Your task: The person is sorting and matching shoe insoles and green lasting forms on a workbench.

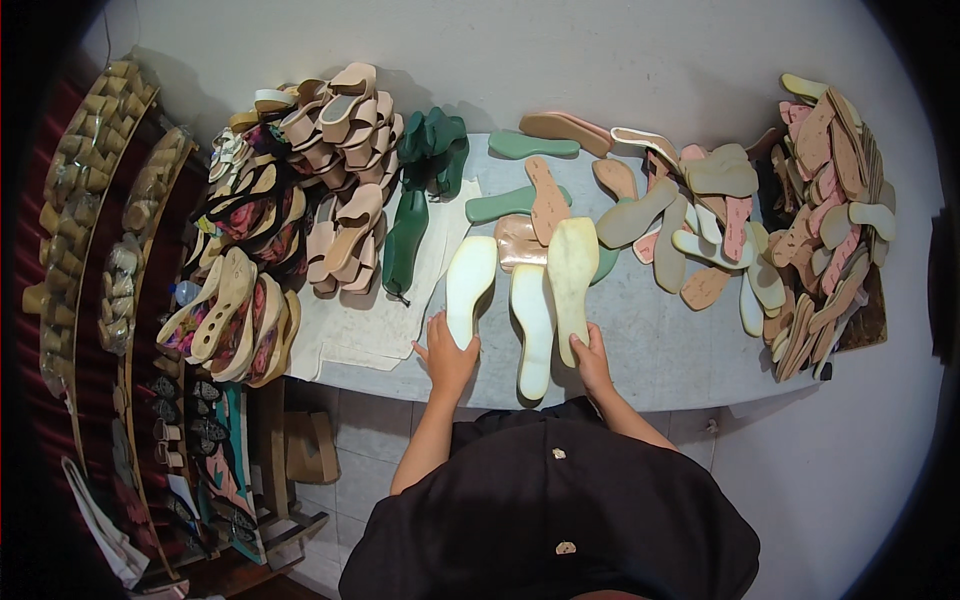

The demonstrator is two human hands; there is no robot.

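Observation:
My left hand (453,358) is closed round the heel end of a white insole (470,282), its thumb lying on top. In my right hand (593,362) I grip the narrow end of a cream-yellow insole (573,275), thumb on its face. Between them a second white insole (532,330) lies with its heel at the table's front edge; neither hand touches it. Just beyond are a tan insole (548,200), a shiny pinkish-bronze piece (520,242) and a green insole (500,205).
Grey-covered table (640,345) against a wall. At left stand stacked beige sandals (355,140), floral wedge soles (235,300) and green shoe lasts (405,240). Loose insoles (640,215) spread right, beside a tall insole pile (825,200). Shelves of wrapped heels (85,150) line the far left.

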